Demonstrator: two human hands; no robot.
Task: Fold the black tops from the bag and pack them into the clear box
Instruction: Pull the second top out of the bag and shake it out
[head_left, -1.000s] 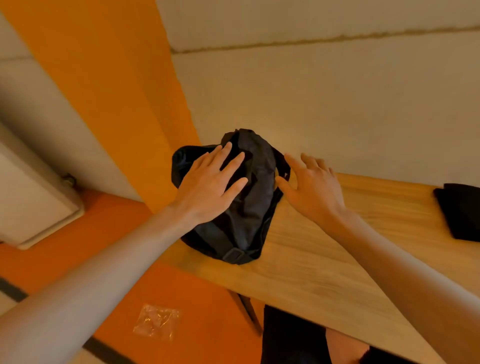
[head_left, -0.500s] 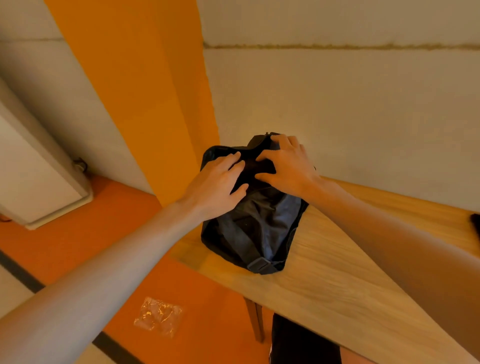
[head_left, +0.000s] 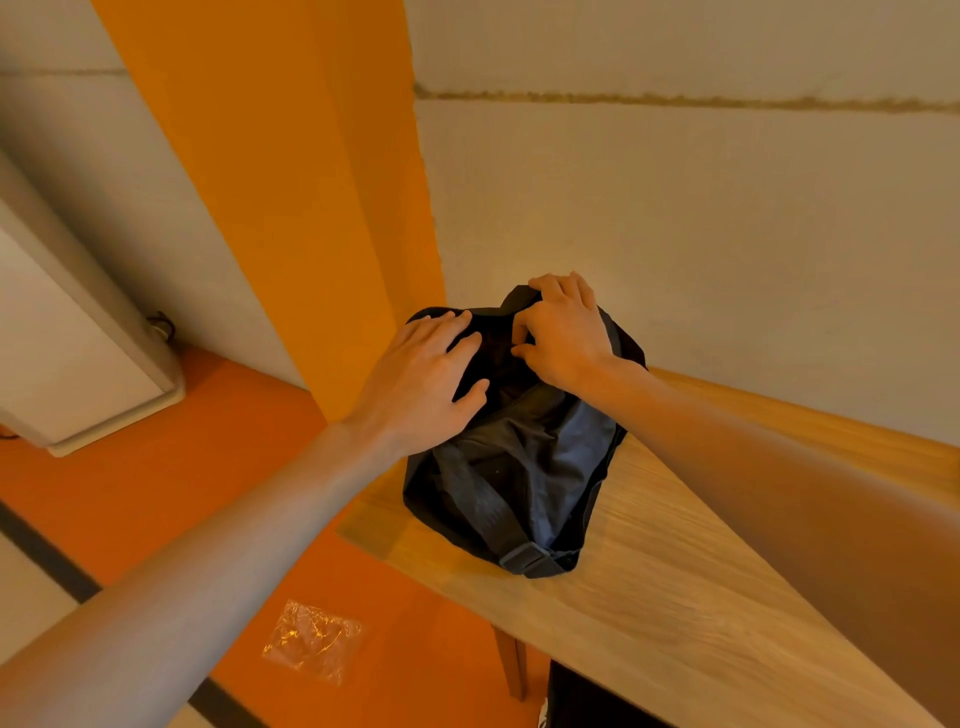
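The bag (head_left: 524, 467) sits a little right of the middle of the frame, on the near left corner of the table (head_left: 675, 597), with its top end toward the wall (head_left: 675, 234). It is black and slumped, with creases across its front.

My left hand (head_left: 421, 384) lies flat on its upper left side. The fingers are straight and spread, pressing the fabric and clasping nothing. My right hand (head_left: 563, 338) is at the bag's top edge, just above centre. Its fingers are curled and bunch the fabric there, so that hand has a firm hold of the bag. The two hands are close together, with a dark gap of fabric between them.

A strap (head_left: 483, 514) runs down the bag's front to a buckle (head_left: 522, 556) at its lower end, near the table's edge.

At the lower left of the frame a crumpled clear wrapper (head_left: 311, 642) lies on the orange floor (head_left: 208, 493). A white unit (head_left: 78, 353) stands at the left edge, and an orange stripe (head_left: 291, 182) runs up the wall from behind the table corner to the top of the frame. One table leg (head_left: 514, 665) shows at the bottom centre.
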